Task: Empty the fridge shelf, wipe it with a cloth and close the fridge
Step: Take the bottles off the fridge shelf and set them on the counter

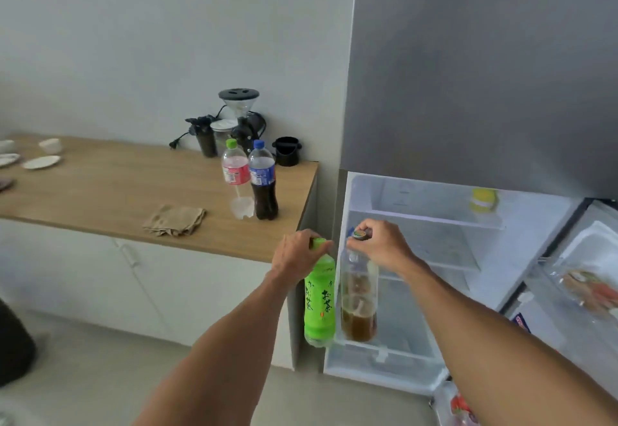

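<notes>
Now, left hand (294,256): clamped round green tea bottle (319,305) neck.
Right hand (381,246): gripping clear brown-liquid bottle (358,305) cap.
Fridge (521,251): open.

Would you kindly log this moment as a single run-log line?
left hand: grips green tea bottle | right hand: grips brown-liquid bottle | fridge: open | cloth: on counter, unused

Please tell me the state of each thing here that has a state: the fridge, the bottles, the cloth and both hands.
fridge: lower door open
green tea bottle: capped, held by left hand
brown drink bottle: capped, partly full, held by right hand
cola bottle: upright on counter, capped
clear bottle: upright, capped
cloth: folded, unused
yellow container: on upper shelf
</notes>
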